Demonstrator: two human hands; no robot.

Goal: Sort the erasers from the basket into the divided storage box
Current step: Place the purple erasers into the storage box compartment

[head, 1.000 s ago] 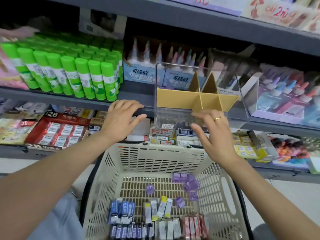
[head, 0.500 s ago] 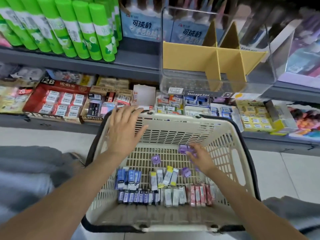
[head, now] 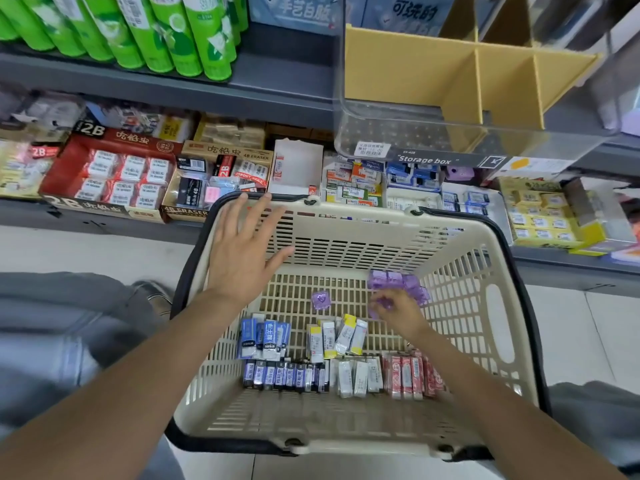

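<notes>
The right hand (head: pixel 394 311) is reaching down into the basket (head: pixel 498 306) and curling its fingers around a purple eraser (head: pixel 381 304), with the rest of the purple pile (head: pixel 398 284) sitting just past its fingertips. The left hand (head: pixel 239 251) is hanging spread and relaxed over the far-left corner of the basket, holding nothing.

What I'd be worrying about: those purple ones look small and slick, so grabbing several at once is probably asking for one to slip out on the way up to the box (head: pixel 450 126), which is sitting on the shelf well above and beyond both hands. A dropped one could bounce onto the floor or land back among the wrong group. Also the dividers (head: pixel 474 84) are making narrowish cells, so a rushed toss could be landing in the wrong compartment.

Counting, roughly:
- one loose purple eraser (head: pixel 319 300) out left of the right hand
- purple pile: maybe five or six, too blurred to be sure
- blue ones (head: pixel 265 337) below the left hand: about four
- yellow-and-white ones (head: pixel 337 336) just left of the right wrist: about four
- dark blue row (head: pixel 285 374): about nine
- white ones (head: pixel 360 375): about three or four
- red ones (head: pixel 412 375) under the right forearm: four or five showing

The box is looking empty so far.
</notes>
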